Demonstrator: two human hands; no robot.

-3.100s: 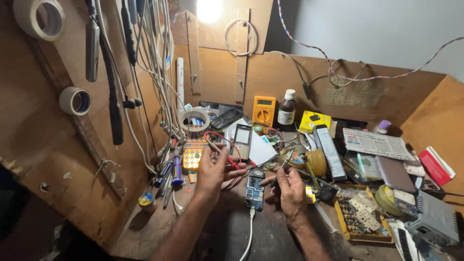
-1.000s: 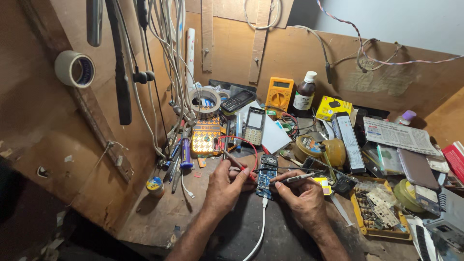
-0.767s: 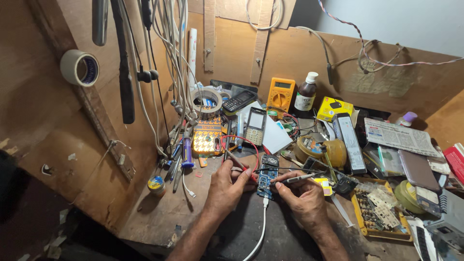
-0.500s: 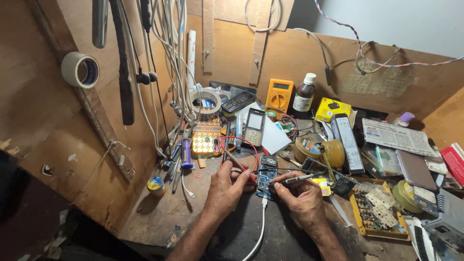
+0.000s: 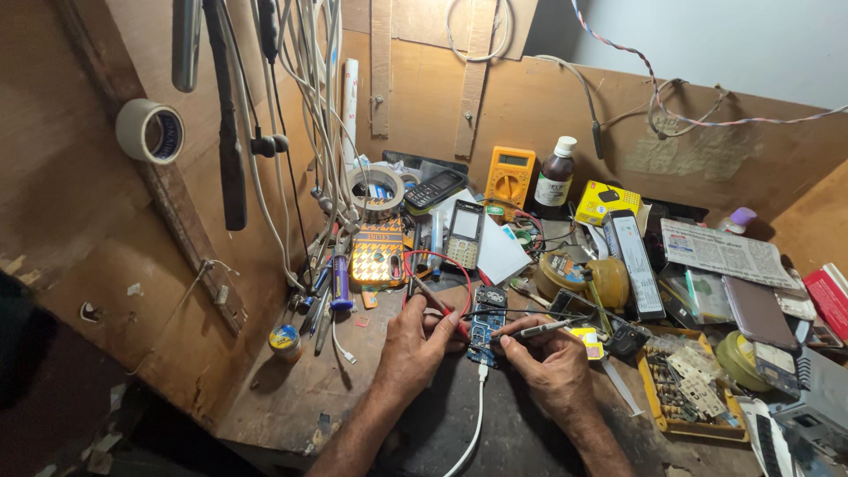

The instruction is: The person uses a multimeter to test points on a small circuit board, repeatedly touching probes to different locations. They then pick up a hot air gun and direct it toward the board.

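A small blue circuit board (image 5: 483, 332) lies on the dark mat in front of me, with a white cable (image 5: 471, 424) plugged into its near end. My left hand (image 5: 413, 343) holds a red probe (image 5: 435, 304) whose tip rests at the board's left edge. My right hand (image 5: 555, 364) grips a black probe (image 5: 535, 330) like a pen, its tip touching the board from the right. A red lead (image 5: 442, 262) loops back from the left probe toward the yellow multimeter (image 5: 510, 177) standing against the back wall.
Clutter rings the board: a keypad phone (image 5: 462, 233), a patterned phone case (image 5: 376, 253), a tape roll (image 5: 374, 186), a brown bottle (image 5: 555, 177), a yellow box (image 5: 608, 202), a parts tray (image 5: 685, 387). Cables (image 5: 309, 132) hang on the left wall beside a tape roll (image 5: 150, 132).
Both hands have come forward from the clutter to the board and now hold the two probes against it. In the last second they barely move.
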